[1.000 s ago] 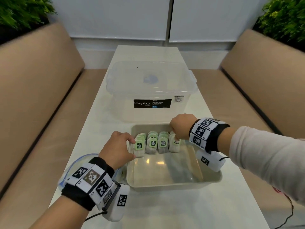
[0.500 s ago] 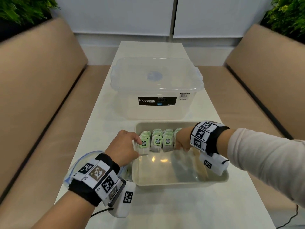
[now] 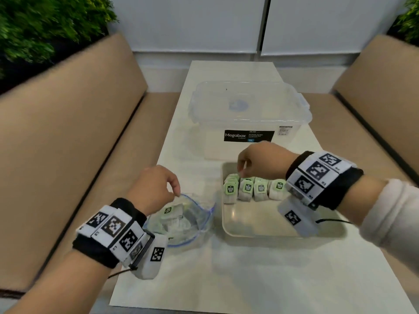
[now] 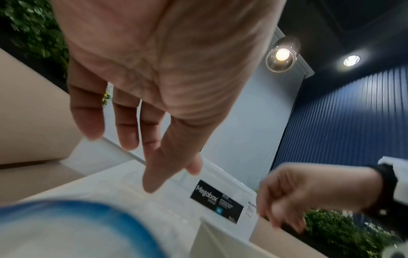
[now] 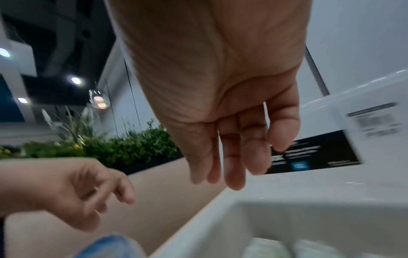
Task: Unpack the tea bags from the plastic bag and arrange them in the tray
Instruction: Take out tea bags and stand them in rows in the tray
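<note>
A shallow beige tray [image 3: 283, 232] holds a row of green-labelled tea bags [image 3: 254, 189] standing along its far side. Left of it lies the clear plastic bag [image 3: 192, 225] with a blue zip rim, and a few tea bags [image 3: 169, 211] are inside. My left hand [image 3: 172, 189] hovers over the bag's mouth. Its fingers [image 4: 150, 174] are straight and hold nothing. My right hand [image 3: 242, 168] is above the left end of the row, with relaxed empty fingers [image 5: 234, 174]. The bag's rim [image 4: 88, 218] shows blurred below the left hand.
A clear lidded Megabox bin [image 3: 249, 114] stands just behind the tray on the narrow white table [image 3: 249, 279]. Tan bench seats [image 3: 68, 132] flank the table on both sides. Green plants [image 3: 34, 26] fill the far corners.
My left hand left the tea bag row and moved left over the plastic bag. My right hand lifted off the row's right end and shifted toward its left end.
</note>
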{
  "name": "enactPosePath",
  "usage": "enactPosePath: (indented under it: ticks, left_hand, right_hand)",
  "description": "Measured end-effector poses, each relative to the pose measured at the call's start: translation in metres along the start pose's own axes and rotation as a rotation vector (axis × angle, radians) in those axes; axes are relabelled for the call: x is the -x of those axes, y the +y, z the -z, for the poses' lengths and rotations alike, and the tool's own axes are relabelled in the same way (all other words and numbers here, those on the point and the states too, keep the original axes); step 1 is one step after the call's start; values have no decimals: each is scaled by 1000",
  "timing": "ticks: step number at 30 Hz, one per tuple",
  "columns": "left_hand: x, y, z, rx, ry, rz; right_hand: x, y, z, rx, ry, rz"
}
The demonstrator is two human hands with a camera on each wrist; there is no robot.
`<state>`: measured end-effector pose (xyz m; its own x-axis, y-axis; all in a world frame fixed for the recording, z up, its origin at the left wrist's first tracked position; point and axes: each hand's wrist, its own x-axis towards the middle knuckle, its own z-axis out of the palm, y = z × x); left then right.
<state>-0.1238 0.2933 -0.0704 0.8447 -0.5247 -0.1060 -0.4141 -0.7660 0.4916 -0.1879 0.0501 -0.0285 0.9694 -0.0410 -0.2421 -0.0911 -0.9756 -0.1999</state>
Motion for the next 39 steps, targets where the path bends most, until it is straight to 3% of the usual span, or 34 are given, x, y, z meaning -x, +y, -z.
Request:
enactPosePath:
  ticks: [7,14,19,26,31,39]
  left_hand:
    - [40,-50,-40,31,86,59]
    - [47,-57,-46,110,-84,0]
    - [46,-60,-49,165,-54,-13]
    - [43,-66,-51,209,-8,-67]
    - [42,-69,-50,204,1,-61]
    - [38,-71,-46,218,-46,11]
  right_hand:
    - [9,-104,-64,-229,-8,176]
    - [-9,-133,-128,-10,-68,52]
    - [-26,-150,-131,-33,-219,-4]
    - [-19,-153,-148,-108,-64,-98]
    - [-21,-153,-145,-179,-133,-103]
    - [-9,-130,-136,-447,151,-93]
